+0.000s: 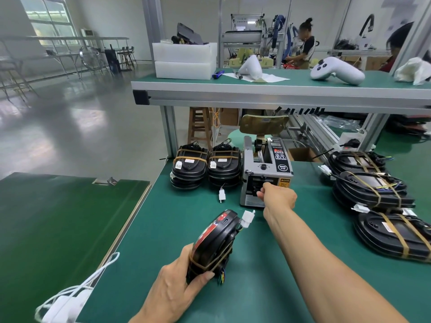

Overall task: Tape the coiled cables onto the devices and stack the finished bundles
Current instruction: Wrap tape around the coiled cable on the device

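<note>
The tape dispenser (265,173) stands just beyond the right hand (277,194), two stacks of bundles (206,165) to its left (unstacked bundles (373,192) lie right) on the desk (163,220).

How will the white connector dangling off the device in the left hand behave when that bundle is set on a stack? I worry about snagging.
The white connector hangs free on short wires beyond the device, so it will likely flop and swing. It looks light and probably won't tip the bundle. Only one tape band shows, near the left hand, so the loose end could catch on neighbouring stacks.

Black device (214,238) with red face, green table (256,264).
</note>
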Motion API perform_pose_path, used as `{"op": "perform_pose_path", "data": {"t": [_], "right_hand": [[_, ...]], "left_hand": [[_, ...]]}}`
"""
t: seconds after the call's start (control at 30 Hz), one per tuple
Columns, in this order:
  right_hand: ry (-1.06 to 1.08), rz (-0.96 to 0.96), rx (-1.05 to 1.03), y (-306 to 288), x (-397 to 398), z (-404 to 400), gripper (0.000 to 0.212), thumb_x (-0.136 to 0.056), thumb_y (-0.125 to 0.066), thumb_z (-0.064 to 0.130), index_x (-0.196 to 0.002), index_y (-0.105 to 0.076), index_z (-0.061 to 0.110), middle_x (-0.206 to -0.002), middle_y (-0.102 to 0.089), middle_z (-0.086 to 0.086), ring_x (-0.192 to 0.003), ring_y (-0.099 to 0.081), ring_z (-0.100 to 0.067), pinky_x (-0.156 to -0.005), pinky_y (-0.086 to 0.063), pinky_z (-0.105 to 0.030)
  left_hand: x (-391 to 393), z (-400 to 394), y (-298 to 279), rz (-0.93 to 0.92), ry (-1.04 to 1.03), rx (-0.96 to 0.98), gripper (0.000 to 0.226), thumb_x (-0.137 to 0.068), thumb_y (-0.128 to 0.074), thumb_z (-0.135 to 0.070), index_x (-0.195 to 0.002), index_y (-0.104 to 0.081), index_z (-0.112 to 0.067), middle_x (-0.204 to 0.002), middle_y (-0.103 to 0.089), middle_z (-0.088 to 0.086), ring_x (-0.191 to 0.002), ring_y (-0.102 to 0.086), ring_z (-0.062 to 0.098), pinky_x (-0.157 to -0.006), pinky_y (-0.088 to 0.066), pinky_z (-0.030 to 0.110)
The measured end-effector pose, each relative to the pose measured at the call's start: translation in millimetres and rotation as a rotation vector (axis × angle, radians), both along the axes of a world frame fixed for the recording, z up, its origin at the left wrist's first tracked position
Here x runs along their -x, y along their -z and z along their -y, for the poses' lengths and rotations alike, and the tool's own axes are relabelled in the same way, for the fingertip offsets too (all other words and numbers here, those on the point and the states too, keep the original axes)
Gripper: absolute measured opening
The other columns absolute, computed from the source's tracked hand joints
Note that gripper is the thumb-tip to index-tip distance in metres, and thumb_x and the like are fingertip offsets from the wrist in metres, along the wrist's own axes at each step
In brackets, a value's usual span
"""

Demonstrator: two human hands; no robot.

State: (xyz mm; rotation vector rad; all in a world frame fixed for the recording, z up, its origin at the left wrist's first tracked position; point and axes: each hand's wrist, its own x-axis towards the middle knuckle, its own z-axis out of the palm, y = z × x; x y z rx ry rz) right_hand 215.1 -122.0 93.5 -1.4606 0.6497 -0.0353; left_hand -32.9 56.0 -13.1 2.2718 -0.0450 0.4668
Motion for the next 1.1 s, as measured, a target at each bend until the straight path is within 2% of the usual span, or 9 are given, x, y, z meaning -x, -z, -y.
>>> {"op": "perform_pose_path", "data": {"t": [0.1, 0.3, 0.43, 0.57, 0.67, 0.77, 0.9, 1.0, 1.1], "right_hand": [[0.018, -0.015, -0.017, -1.2, -2.0, -1.2, 0.012, -0.086, -0.07, 0.007, -0.076, -0.066, 0.01, -0.04, -0.061, 0.009, -0.07, -0.076, -0.017, -0.068, -0.057, -0.03], [0.037, -0.014, 0.013, 1.0, -5.0, -3.0, 0.009, -0.087, -0.07, 0.01, -0.08, -0.066, 0.008, -0.038, -0.058, 0.011, -0.058, -0.073, -0.011, -0.056, -0.052, -0.027], [-0.022, -0.001, 0.11, -0.6, -5.5, -0.3, 0.014, -0.086, -0.072, 0.017, -0.081, -0.062, 0.009, -0.037, -0.058, 0.011, -0.07, -0.076, -0.018, -0.074, -0.062, -0.038], [-0.262, -0.041, 0.252, 14.1, 17.7, 15.6, 0.01, -0.081, -0.069, 0.014, -0.074, -0.068, 0.007, -0.047, -0.067, 0.001, -0.063, -0.071, -0.017, -0.062, -0.052, -0.028], [-0.471, -0.029, 0.229, 22.9, 42.0, 33.9, 0.028, -0.083, -0.067, 0.003, -0.057, -0.06, 0.011, -0.048, -0.06, 0.0, -0.054, -0.071, -0.018, -0.059, -0.047, -0.026], [-0.497, 0.154, 0.222, 4.7, 64.0, 49.0, 0.027, -0.088, -0.074, 0.012, -0.061, -0.069, 0.015, -0.066, -0.071, 0.004, -0.071, -0.067, -0.014, -0.068, -0.047, -0.026], [-0.597, 0.381, 0.027, -41.9, 101.3, 51.0, 0.023, -0.088, -0.079, 0.019, -0.066, -0.077, 0.026, -0.099, -0.079, 0.017, -0.094, -0.071, 0.001, -0.095, -0.049, -0.029], [-0.786, 0.393, -0.038, -64.2, 131.1, 44.4, 0.009, -0.075, -0.08, 0.034, -0.072, -0.078, 0.025, -0.117, -0.076, 0.015, -0.108, -0.068, 0.006, -0.103, -0.044, -0.031], [-0.88, 0.386, 0.004, -67.9, 145.6, 39.0, 0.013, -0.082, -0.084, 0.025, -0.071, -0.077, 0.024, -0.123, -0.072, 0.013, -0.116, -0.064, 0.008, -0.106, -0.042, -0.03]], "left_hand": [[-0.3, 0.2, 0.2, 0.011, -0.006, -0.011, 0.052, -0.095, -0.058, -0.081, -0.141, -0.037, -0.068, -0.098, -0.07, -0.029, -0.083, -0.068, -0.002, -0.083, -0.058, 0.023], [-0.3, -0.1, 0.5, 0.006, -0.017, -0.024, 0.052, -0.095, -0.056, -0.082, -0.141, -0.037, -0.068, -0.096, -0.069, -0.03, -0.081, -0.067, -0.002, -0.081, -0.058, 0.024], [0.1, 0.4, -0.6, 0.009, -0.022, -0.033, 0.051, -0.095, -0.055, -0.083, -0.14, -0.037, -0.068, -0.096, -0.069, -0.032, -0.08, -0.066, -0.004, -0.077, -0.055, 0.018], [0.5, 0.3, -0.7, 0.006, -0.019, -0.032, 0.051, -0.094, -0.055, -0.083, -0.139, -0.038, -0.068, -0.095, -0.068, -0.03, -0.079, -0.064, -0.002, -0.079, -0.056, 0.021], [0.4, 0.8, -1.4, -0.002, -0.027, -0.027, 0.05, -0.093, -0.055, -0.084, -0.137, -0.04, -0.066, -0.096, -0.067, -0.03, -0.079, -0.062, -0.002, -0.081, -0.056, 0.022], [0.5, 1.7, -3.6, -0.023, -0.028, -0.012, 0.052, -0.094, -0.056, -0.082, -0.137, -0.042, -0.056, -0.097, -0.067, -0.03, -0.079, -0.06, -0.003, -0.08, -0.054, 0.019], [1.0, 3.7, -6.0, -0.043, -0.035, -0.006, 0.052, -0.095, -0.055, -0.082, -0.136, -0.042, -0.052, -0.094, -0.065, -0.032, -0.076, -0.058, -0.004, -0.075, -0.051, 0.017], [1.1, 3.6, -5.7, -0.06, -0.041, 0.001, 0.053, -0.094, -0.053, -0.084, -0.134, -0.042, -0.051, -0.092, -0.065, -0.032, -0.074, -0.058, -0.001, -0.075, -0.054, 0.025], [0.7, 3.6, -5.9, -0.079, -0.045, 0.016, 0.059, -0.09, -0.051, -0.089, -0.134, -0.042, -0.05, -0.096, -0.068, -0.028, -0.082, -0.064, 0.009, -0.082, -0.057, 0.033]]}}
